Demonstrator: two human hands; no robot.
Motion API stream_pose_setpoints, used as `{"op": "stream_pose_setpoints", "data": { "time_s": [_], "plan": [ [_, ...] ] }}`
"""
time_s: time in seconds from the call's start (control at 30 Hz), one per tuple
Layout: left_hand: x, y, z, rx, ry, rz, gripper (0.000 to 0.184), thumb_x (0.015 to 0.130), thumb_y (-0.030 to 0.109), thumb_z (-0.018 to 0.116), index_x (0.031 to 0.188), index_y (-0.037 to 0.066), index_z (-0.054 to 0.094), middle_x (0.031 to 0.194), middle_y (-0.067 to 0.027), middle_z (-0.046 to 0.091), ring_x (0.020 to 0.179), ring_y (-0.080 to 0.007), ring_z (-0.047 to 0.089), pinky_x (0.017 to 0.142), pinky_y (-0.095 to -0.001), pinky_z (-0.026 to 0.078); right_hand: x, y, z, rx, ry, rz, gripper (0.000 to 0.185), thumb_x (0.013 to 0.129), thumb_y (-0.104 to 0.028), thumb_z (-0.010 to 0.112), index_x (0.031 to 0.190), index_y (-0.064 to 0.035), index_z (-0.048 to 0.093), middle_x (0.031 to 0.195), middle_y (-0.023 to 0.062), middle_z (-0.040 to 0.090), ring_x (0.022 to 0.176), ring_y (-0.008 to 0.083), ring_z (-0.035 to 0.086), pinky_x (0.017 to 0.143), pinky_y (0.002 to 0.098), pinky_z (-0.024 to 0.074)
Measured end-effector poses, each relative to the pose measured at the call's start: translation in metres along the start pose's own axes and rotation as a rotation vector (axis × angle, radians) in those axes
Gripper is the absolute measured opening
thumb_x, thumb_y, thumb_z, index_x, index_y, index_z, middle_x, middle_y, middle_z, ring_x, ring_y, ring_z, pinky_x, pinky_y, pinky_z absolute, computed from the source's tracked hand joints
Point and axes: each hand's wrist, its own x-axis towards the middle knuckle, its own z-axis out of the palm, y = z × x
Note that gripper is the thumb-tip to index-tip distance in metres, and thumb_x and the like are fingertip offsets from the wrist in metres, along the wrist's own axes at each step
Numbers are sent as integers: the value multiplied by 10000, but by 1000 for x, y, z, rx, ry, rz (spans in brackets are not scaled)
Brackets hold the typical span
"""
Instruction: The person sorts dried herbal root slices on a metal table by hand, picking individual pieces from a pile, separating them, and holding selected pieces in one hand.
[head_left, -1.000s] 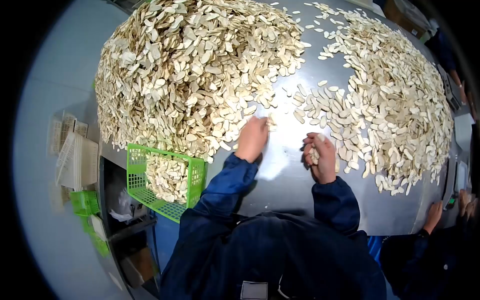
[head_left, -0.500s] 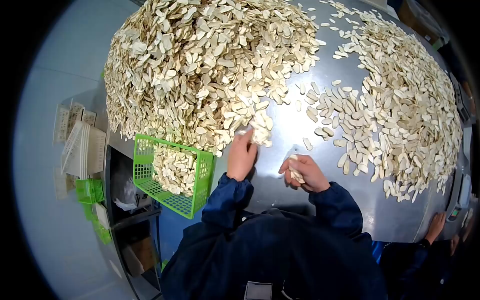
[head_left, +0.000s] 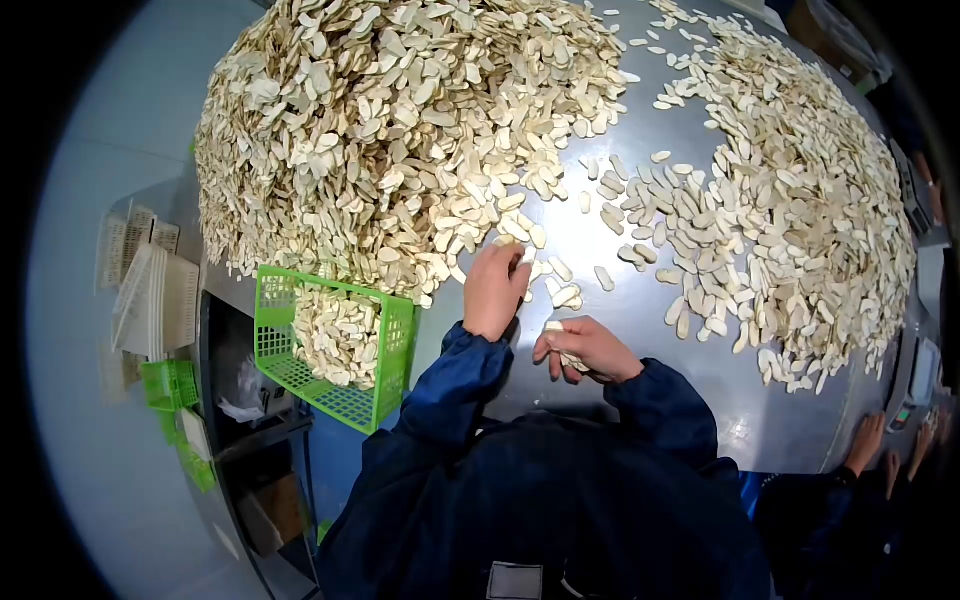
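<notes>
A big heap of pale, flat, oblong dried slices [head_left: 400,120] covers the upper left of the metal table. At its lower edge is my left hand [head_left: 495,290], palm down, its fingers bent together over slices; the fingertips are partly hidden. A few loose slices [head_left: 562,285] lie on the metal between my hands. My right hand [head_left: 590,348] is closed around several slices [head_left: 567,358], held low over the table near my body. Beside my left forearm, a green plastic basket [head_left: 395,360], tipped toward me, holds more slices.
Another broad spread of slices [head_left: 800,220] covers the right of the metal table [head_left: 640,310]. Stacked white baskets [head_left: 165,300] and a small green basket [head_left: 170,385] stand at the far left. Another person's hand [head_left: 866,440] rests at the lower right table edge.
The clump of slices at my left fingers has come apart, with some now loose on the table. My right hand has moved slightly left, still holding slices. The view has shifted a little.
</notes>
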Motion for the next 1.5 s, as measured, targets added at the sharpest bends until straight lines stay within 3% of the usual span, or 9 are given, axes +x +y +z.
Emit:
{"op": "stream_pose_setpoints", "data": {
  "time_s": [0.27,0.43,0.67,0.77,0.87,1.0,1.27,1.43,1.5],
  "plan": [
    [2,16,-1,-36,-36,-35,143,781,138,637,817,9,586,755,-147,582,729,-332,569,639,-408,446,1,5,-2,150,114,-51,319,959,-255,479,966,38,603,811,104,633,525,122,574,411,229,421],
    [-28,40,-33,-459,-402,-89,142,826,117,667,891,0,620,720,-47,572,629,-113,509,578,-247,413,-3,-4,-2,302,213,-76,383,980,-299,399,1051,36,571,759,126,639,427,128,518,375,223,391],
    [-37,-14,-27,-355,-318,-149,135,822,106,665,887,-7,632,714,-88,610,631,-131,549,601,-257,444,-2,-6,1,320,312,-217,325,982,-213,411,1135,43,540,779,108,634,389,105,457,357,212,360],
    [-38,-10,-23,-374,-298,-178,122,870,116,642,886,-4,628,678,20,555,631,-43,471,572,-205,382,-3,-6,-6,310,262,-260,304,948,-124,457,1215,10,516,770,88,629,423,100,492,377,204,376],
    [-31,-13,-11,-358,-155,-152,154,883,137,627,884,-17,629,675,-22,592,621,-66,501,571,-233,399,-6,-10,4,233,160,-202,388,928,-101,471,1307,-20,460,771,84,629,480,101,539,394,201,388],
    [-2,-17,-7,29,102,-110,187,799,178,666,859,9,611,795,-130,600,745,-302,594,657,-377,461,-4,-10,7,29,-56,13,441,912,-93,489,1346,-45,431,780,78,628,548,101,576,408,199,400],
    [-7,-13,-12,-82,-29,-179,142,778,119,657,802,17,561,719,-126,589,661,-290,582,611,-355,456,-2,-4,4,120,30,17,361,916,-121,488,1267,-35,487,833,94,633,580,113,599,423,205,415],
    [-33,7,-38,-527,-341,-139,139,803,71,679,874,5,580,686,-26,569,642,-117,534,596,-263,445,1,-5,9,330,151,-34,371,980,-332,415,1146,-24,538,974,139,626,734,188,652,422,245,472],
    [-33,6,-41,-478,-253,-78,149,803,70,678,899,2,586,712,-41,581,646,-124,540,602,-259,450,2,0,9,380,121,-54,347,978,-325,423,1104,-26,547,984,133,626,747,184,656,420,244,475]
  ]
}}
